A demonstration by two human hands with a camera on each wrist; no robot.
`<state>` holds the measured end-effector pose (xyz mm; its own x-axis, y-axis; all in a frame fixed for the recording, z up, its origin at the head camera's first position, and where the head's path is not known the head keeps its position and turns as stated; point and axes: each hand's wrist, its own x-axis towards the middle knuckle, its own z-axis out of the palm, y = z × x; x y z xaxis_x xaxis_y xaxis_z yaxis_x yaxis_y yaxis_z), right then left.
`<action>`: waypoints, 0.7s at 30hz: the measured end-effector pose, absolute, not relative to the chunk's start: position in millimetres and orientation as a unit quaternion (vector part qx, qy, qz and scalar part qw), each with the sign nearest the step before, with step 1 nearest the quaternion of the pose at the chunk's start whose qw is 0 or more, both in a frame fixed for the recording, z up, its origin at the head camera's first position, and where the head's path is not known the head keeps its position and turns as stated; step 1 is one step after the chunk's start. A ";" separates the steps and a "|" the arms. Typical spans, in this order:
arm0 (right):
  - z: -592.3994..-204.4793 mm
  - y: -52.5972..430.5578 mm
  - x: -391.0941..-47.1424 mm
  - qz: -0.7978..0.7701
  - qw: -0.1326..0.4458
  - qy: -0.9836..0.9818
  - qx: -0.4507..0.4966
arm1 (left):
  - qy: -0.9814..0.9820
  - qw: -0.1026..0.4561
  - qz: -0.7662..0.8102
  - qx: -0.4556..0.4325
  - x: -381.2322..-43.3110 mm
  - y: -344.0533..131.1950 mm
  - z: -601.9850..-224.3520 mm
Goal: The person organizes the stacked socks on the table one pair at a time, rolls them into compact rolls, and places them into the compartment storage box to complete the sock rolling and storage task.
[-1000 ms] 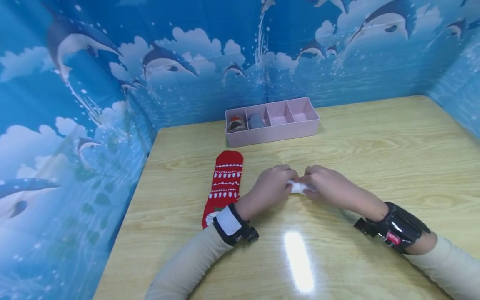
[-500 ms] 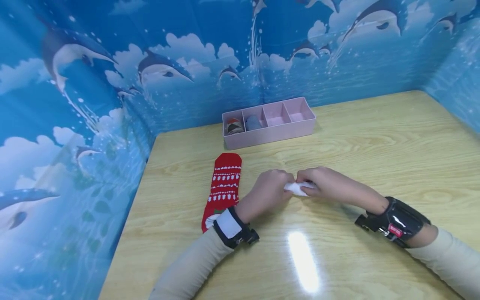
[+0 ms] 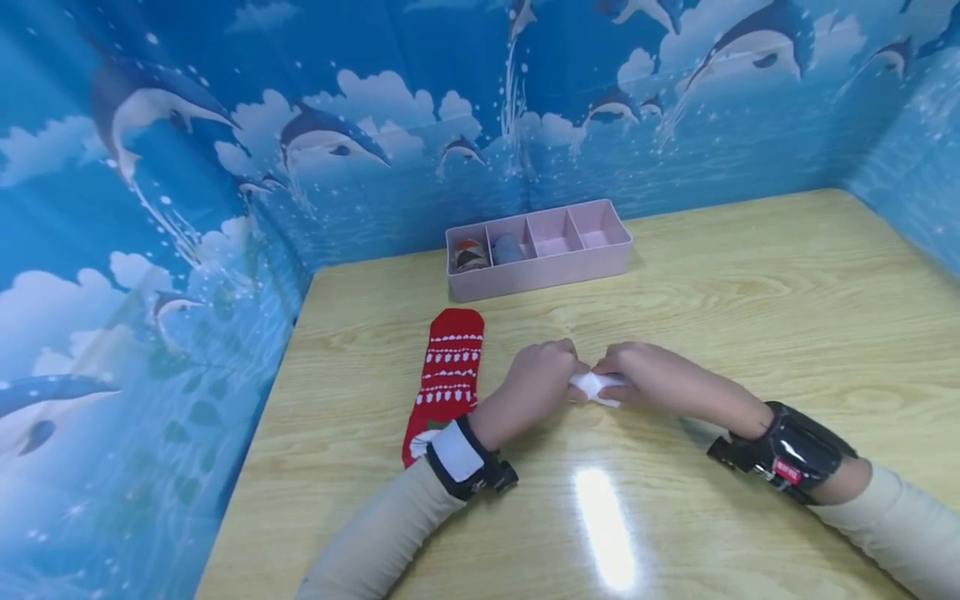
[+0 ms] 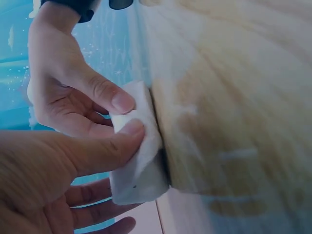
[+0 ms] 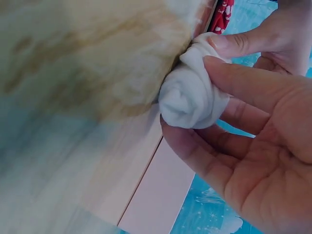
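A white sock point(image 3: 595, 386), rolled into a thick bundle, lies on the table between both hands. My left hand point(image 3: 538, 382) pinches its left end, thumb on the near side and fingers behind. The other end is gripped by my right hand point(image 3: 654, 379), with the thumb pressed on the cloth. In the left wrist view the roll point(image 4: 141, 165) touches the tabletop, and both thumbs lie close together on it. The right wrist view shows the spiral end of the roll point(image 5: 183, 100). A red sock point(image 3: 450, 367) with white patterns lies flat left of my left hand, partly covered by the wrist strap.
A pink box point(image 3: 540, 275) with several compartments stands at the back of the wooden table point(image 3: 750, 292). Its leftmost compartment holds a multicoloured rolled bundle point(image 3: 470, 255), the one beside it a grey-blue bundle point(image 3: 507, 248). A blue dolphin-print curtain point(image 3: 420, 108) borders the table.
My fingers have shifted slightly on the white roll, and a loose flap shows at its right side now. Both hands stay in nearly the same place. The red sock and box have not moved.
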<state>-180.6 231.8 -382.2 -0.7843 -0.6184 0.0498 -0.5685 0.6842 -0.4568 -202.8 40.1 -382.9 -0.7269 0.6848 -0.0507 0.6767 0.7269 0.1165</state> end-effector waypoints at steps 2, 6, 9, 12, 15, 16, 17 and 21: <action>-382.5 231.3 -180.6 -0.228 0.057 0.915 -0.326 | 0.927 0.041 0.042 0.370 -202.7 39.9 -383.5; -382.5 229.5 -179.8 -0.231 0.060 0.917 -0.320 | 0.924 0.032 0.066 0.376 -203.3 38.2 -385.8; -382.6 228.3 -178.3 -0.232 0.061 0.922 -0.304 | 0.920 0.022 0.092 0.379 -203.8 36.8 -387.3; -383.9 227.5 -176.5 -0.208 0.050 0.931 -0.295 | 0.919 0.022 0.106 0.378 -203.7 35.9 -387.1; -385.9 227.0 -175.0 -0.173 0.023 0.937 -0.302 | 0.920 0.035 0.117 0.371 -203.3 35.7 -387.4; -386.4 227.0 -174.7 -0.164 0.015 0.938 -0.306 | 0.920 0.040 0.122 0.369 -203.5 35.8 -387.8; -386.8 227.0 -174.5 -0.159 0.007 0.937 -0.310 | 0.920 0.045 0.126 0.367 -203.5 35.8 -387.8; -385.6 228.3 -173.8 -0.163 -0.002 0.932 -0.325 | 0.921 0.058 0.142 0.359 -204.0 36.3 -388.9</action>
